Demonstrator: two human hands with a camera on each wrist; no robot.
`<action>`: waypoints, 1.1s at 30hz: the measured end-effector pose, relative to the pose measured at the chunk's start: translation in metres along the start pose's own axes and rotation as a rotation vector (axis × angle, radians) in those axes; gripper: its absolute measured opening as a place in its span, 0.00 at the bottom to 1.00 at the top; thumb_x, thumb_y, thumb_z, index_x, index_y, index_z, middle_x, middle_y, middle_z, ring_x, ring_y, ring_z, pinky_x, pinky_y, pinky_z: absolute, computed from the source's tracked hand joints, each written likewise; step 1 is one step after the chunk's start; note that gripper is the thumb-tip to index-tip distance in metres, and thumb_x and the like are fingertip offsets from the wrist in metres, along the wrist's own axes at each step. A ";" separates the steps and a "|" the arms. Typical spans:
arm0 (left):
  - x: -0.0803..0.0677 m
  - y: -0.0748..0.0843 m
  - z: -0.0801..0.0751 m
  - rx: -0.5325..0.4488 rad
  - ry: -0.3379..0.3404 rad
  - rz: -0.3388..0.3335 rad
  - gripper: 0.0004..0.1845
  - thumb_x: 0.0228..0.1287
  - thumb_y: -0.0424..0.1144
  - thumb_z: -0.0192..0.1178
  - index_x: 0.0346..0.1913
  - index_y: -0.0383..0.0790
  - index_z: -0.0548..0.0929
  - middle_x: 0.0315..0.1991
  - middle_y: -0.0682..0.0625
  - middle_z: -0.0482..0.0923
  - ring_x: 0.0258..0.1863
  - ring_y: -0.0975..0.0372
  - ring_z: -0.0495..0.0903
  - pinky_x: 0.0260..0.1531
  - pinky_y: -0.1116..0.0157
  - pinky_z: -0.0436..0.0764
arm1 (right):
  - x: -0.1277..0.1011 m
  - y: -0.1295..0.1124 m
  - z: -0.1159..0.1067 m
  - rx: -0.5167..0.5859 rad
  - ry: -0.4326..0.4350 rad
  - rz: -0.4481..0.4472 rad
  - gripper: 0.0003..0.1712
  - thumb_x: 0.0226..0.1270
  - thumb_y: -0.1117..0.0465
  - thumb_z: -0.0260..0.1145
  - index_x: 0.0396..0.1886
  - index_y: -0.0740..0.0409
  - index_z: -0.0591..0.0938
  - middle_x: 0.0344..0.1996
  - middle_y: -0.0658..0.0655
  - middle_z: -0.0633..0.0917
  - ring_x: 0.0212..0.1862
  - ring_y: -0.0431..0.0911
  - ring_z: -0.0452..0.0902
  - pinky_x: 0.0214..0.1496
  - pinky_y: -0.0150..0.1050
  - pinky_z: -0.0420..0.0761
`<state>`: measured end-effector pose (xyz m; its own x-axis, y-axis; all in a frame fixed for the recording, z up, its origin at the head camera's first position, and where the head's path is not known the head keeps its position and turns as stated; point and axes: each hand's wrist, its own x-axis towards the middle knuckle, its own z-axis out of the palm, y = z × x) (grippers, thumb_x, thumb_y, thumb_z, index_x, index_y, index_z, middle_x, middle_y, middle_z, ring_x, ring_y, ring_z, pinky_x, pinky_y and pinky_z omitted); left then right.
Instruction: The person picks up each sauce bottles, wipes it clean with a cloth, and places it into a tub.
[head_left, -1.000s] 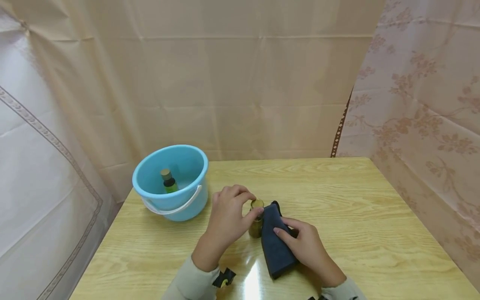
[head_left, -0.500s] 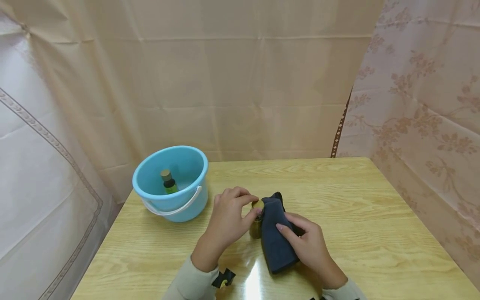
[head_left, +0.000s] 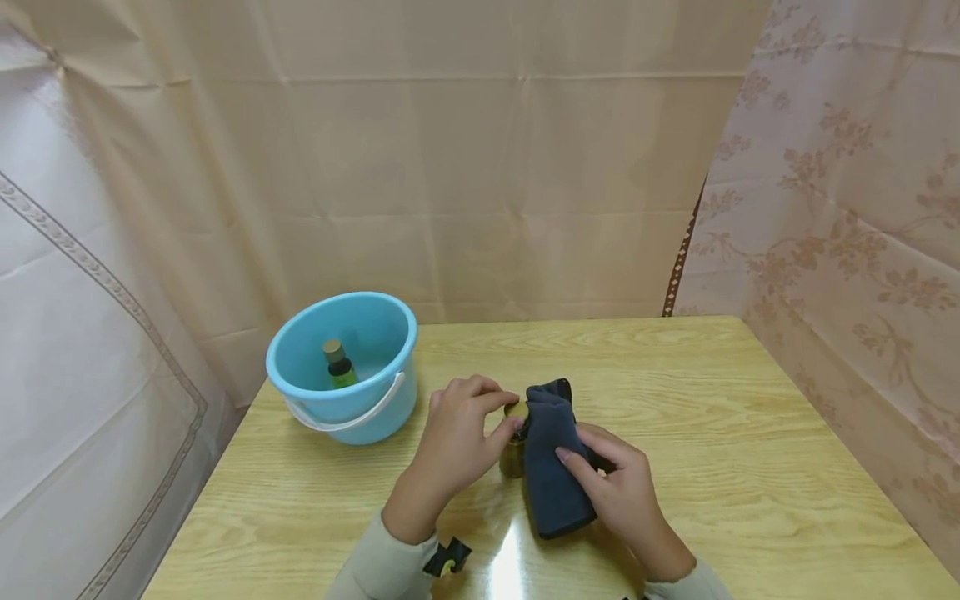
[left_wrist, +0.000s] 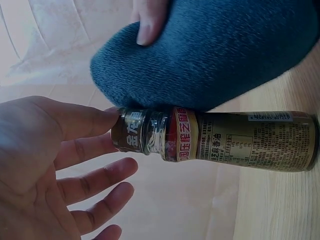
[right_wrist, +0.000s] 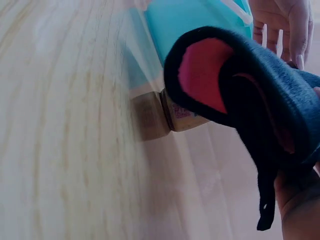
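Moved: dark blue cloth (head_left: 551, 454) is sitting higher against the bottle's cap than before | left hand (head_left: 457, 437) fingertips are pinching the cap of the small brown bottle (head_left: 513, 446) | right hand (head_left: 618, 487) is gripping the cloth, pressing it against the bottle | bottle is standing on the wooden table (head_left: 712, 417)

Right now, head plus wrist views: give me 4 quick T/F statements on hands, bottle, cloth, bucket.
1. The left hand pinches the cap of the small bottle. True.
2. The right hand is bare of any cloth. False: it holds the dark blue cloth against the bottle.
3. The blue bucket holds nothing. False: a green bottle stands inside.
4. The small bottle stands upright on the table. True.
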<state>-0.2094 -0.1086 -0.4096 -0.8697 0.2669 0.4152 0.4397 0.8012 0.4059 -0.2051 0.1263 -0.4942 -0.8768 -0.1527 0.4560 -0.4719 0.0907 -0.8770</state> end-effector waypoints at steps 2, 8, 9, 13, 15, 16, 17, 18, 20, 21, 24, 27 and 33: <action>0.000 0.000 0.000 -0.004 -0.001 -0.002 0.14 0.69 0.52 0.68 0.53 0.54 0.91 0.50 0.57 0.83 0.50 0.57 0.78 0.50 0.52 0.69 | 0.000 0.001 0.000 -0.020 -0.005 0.031 0.19 0.68 0.66 0.73 0.58 0.55 0.88 0.54 0.57 0.88 0.51 0.44 0.88 0.40 0.41 0.89; 0.000 0.000 0.000 -0.011 -0.006 -0.005 0.14 0.69 0.52 0.68 0.54 0.54 0.91 0.50 0.57 0.84 0.50 0.58 0.78 0.50 0.53 0.69 | 0.000 0.004 0.001 -0.099 -0.042 0.088 0.18 0.69 0.60 0.74 0.57 0.51 0.88 0.54 0.54 0.89 0.50 0.42 0.88 0.41 0.37 0.88; 0.000 0.000 0.000 -0.012 -0.007 -0.005 0.14 0.70 0.52 0.68 0.54 0.54 0.91 0.50 0.57 0.84 0.50 0.58 0.78 0.50 0.53 0.69 | 0.000 0.004 0.001 -0.114 -0.051 0.093 0.18 0.69 0.59 0.73 0.58 0.51 0.88 0.55 0.54 0.89 0.50 0.42 0.88 0.42 0.37 0.88; 0.000 -0.001 0.000 -0.018 -0.006 -0.006 0.15 0.69 0.52 0.68 0.54 0.54 0.91 0.50 0.56 0.84 0.50 0.57 0.78 0.50 0.53 0.69 | 0.001 0.006 0.000 -0.167 -0.076 0.151 0.18 0.69 0.54 0.74 0.58 0.47 0.88 0.55 0.51 0.89 0.54 0.42 0.87 0.46 0.35 0.87; 0.000 -0.001 0.001 -0.018 -0.005 -0.004 0.15 0.69 0.52 0.68 0.54 0.53 0.91 0.50 0.56 0.84 0.50 0.57 0.78 0.50 0.53 0.69 | 0.001 0.007 -0.001 -0.194 -0.080 0.187 0.18 0.67 0.51 0.75 0.56 0.44 0.89 0.54 0.48 0.89 0.56 0.42 0.86 0.49 0.33 0.86; 0.000 -0.001 0.001 -0.018 -0.004 -0.002 0.15 0.69 0.52 0.68 0.54 0.53 0.91 0.50 0.56 0.84 0.50 0.57 0.78 0.50 0.53 0.69 | 0.001 0.007 -0.001 -0.205 -0.081 0.208 0.18 0.67 0.50 0.75 0.55 0.43 0.89 0.54 0.48 0.89 0.56 0.42 0.86 0.49 0.33 0.85; 0.000 -0.001 0.001 -0.018 -0.003 -0.001 0.15 0.69 0.52 0.68 0.54 0.53 0.91 0.50 0.56 0.84 0.49 0.57 0.78 0.50 0.53 0.69 | 0.001 0.008 -0.001 -0.216 -0.084 0.223 0.18 0.66 0.50 0.75 0.55 0.42 0.89 0.54 0.47 0.89 0.56 0.42 0.86 0.49 0.33 0.85; 0.000 -0.001 0.001 -0.017 -0.001 0.002 0.15 0.69 0.51 0.68 0.54 0.53 0.91 0.50 0.56 0.84 0.49 0.57 0.78 0.50 0.52 0.69 | 0.001 0.008 -0.001 -0.224 -0.086 0.241 0.18 0.66 0.49 0.76 0.55 0.41 0.89 0.53 0.47 0.89 0.55 0.42 0.86 0.49 0.33 0.85; 0.000 -0.001 0.001 -0.013 0.001 0.006 0.15 0.69 0.51 0.68 0.54 0.53 0.91 0.50 0.56 0.84 0.49 0.57 0.79 0.50 0.52 0.69 | 0.001 0.008 0.000 -0.228 -0.091 0.277 0.17 0.65 0.49 0.76 0.54 0.41 0.90 0.53 0.48 0.89 0.52 0.42 0.87 0.45 0.33 0.85; 0.000 -0.001 0.001 -0.011 0.000 0.006 0.15 0.69 0.51 0.68 0.54 0.53 0.90 0.50 0.56 0.84 0.49 0.57 0.79 0.49 0.53 0.69 | 0.001 0.008 0.000 -0.228 -0.094 0.298 0.17 0.65 0.49 0.76 0.54 0.41 0.90 0.52 0.49 0.90 0.50 0.42 0.87 0.43 0.33 0.86; 0.000 -0.001 0.001 -0.006 -0.004 0.004 0.15 0.70 0.52 0.68 0.54 0.54 0.90 0.50 0.56 0.83 0.49 0.57 0.78 0.49 0.53 0.69 | 0.000 0.008 0.001 -0.234 -0.098 0.355 0.18 0.64 0.49 0.77 0.54 0.42 0.90 0.52 0.51 0.90 0.43 0.41 0.88 0.38 0.34 0.86; -0.001 -0.001 0.001 -0.002 -0.009 0.002 0.15 0.69 0.52 0.68 0.54 0.54 0.90 0.50 0.56 0.83 0.49 0.57 0.78 0.50 0.53 0.69 | 0.000 0.008 0.001 -0.252 -0.112 0.395 0.20 0.63 0.50 0.78 0.55 0.44 0.89 0.52 0.53 0.90 0.37 0.41 0.88 0.33 0.35 0.86; -0.001 -0.002 0.001 0.009 0.015 0.016 0.14 0.68 0.51 0.69 0.53 0.54 0.91 0.50 0.57 0.83 0.49 0.58 0.78 0.51 0.51 0.69 | 0.001 0.010 0.001 -0.296 -0.140 0.437 0.23 0.64 0.49 0.77 0.58 0.46 0.88 0.54 0.55 0.89 0.36 0.39 0.88 0.33 0.34 0.85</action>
<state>-0.2099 -0.1098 -0.4115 -0.8591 0.2719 0.4336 0.4516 0.8015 0.3921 -0.2110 0.1259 -0.5026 -0.9860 -0.1661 0.0168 -0.0902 0.4449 -0.8910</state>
